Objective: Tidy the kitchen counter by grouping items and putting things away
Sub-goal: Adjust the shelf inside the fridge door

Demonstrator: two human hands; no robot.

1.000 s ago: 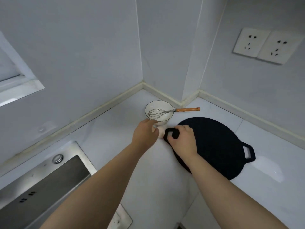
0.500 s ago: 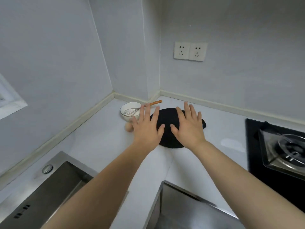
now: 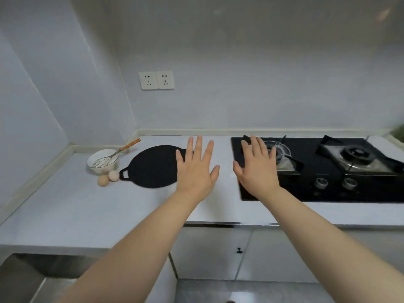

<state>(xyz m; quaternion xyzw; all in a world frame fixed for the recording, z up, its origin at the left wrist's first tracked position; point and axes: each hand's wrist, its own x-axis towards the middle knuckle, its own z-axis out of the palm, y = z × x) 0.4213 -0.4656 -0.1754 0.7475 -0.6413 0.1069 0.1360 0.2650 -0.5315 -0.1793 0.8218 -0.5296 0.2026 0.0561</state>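
Note:
A flat black round pan (image 3: 153, 167) with small loop handles lies on the white counter (image 3: 87, 211). To its left stands a white bowl (image 3: 102, 164) holding a wire whisk (image 3: 113, 156) with an orange handle. Two eggs (image 3: 108, 178) sit in front of the bowl, touching the pan's left handle. My left hand (image 3: 195, 169) is spread flat, fingers straight, over the pan's right edge and holds nothing. My right hand (image 3: 256, 169) is spread the same way over the left edge of the hob.
A black gas hob (image 3: 323, 169) with two burners fills the counter's right side. A steel sink (image 3: 19, 278) shows at the bottom left. Two wall sockets (image 3: 156, 80) sit above the pan. White cabinet doors (image 3: 218, 254) are below the counter.
My hands let go of the pan handle and the egg, opened flat and pulled back to the right. The view swung right and back, bringing the hob into sight.

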